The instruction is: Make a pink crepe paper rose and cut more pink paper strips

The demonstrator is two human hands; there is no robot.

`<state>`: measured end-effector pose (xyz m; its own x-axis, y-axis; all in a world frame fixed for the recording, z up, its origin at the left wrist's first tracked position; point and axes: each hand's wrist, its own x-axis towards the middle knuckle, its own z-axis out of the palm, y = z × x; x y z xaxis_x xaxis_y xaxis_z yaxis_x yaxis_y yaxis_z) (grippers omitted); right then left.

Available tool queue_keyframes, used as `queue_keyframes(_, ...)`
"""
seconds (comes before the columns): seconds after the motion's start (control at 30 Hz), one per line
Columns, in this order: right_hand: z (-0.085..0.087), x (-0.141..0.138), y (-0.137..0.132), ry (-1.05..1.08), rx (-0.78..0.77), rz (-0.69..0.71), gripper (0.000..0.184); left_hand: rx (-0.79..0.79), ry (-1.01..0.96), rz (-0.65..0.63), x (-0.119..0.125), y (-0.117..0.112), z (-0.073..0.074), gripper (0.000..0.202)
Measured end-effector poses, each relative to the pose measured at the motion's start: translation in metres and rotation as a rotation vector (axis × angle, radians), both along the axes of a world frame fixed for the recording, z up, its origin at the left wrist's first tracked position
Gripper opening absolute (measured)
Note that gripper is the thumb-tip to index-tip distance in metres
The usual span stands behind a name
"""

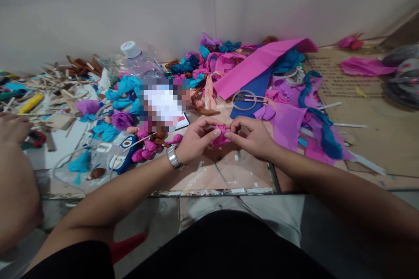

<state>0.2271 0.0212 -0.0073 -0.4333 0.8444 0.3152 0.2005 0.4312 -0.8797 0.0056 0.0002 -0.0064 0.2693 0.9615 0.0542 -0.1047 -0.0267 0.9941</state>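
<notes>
Between my two hands is a small piece of pink crepe paper (221, 136), held just above the table near its front edge. My left hand (200, 138), with a metal watch (173, 157) at the wrist, pinches it from the left between thumb and fingers. From the right, my right hand (249, 137) pinches the same piece with thumb and bent forefinger. Behind them lie a large pink sheet (258, 67), a dark blue sheet (253, 83) and scissors (245, 100), whose blades I cannot make out.
Crumpled coloured paper pieces (122, 91), a clear bottle (140, 63) and a lit phone (162, 104) crowd the left. Wood scraps (55, 83) lie farther left, near another person's hand (13, 133). To the right are purple paper (288, 122) and cardboard (366, 126).
</notes>
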Motion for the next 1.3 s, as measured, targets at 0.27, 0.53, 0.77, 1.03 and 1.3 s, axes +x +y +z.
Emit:
queue_keyframes(0.27, 0.002, 0.004, 0.003, 0.011, 0.135, -0.008, 0.035, -0.135, -0.041, -0.118, 0.002, 0.000, 0.002, 0.051)
queue_keyframes(0.53, 0.000, 0.007, 0.008, -0.046, 0.257, 0.353, 0.040, -0.191, -0.035, -0.264, 0.003, -0.002, 0.002, 0.071)
queue_keyframes(0.77, -0.006, 0.007, 0.013, 0.015, 0.173, 0.226, 0.030, 0.003, 0.090, -0.011, 0.000, 0.001, 0.000, 0.047)
queue_keyframes(1.03, -0.004, 0.006, 0.013, 0.076, -0.048, 0.054, 0.036, 0.394, 0.279, 0.100, -0.005, 0.002, 0.003, 0.028)
queue_keyframes(1.3, -0.006, 0.004, 0.015, 0.143, -0.169, 0.008, 0.043, 0.304, 0.252, 0.104, -0.003, 0.001, 0.005, 0.028)
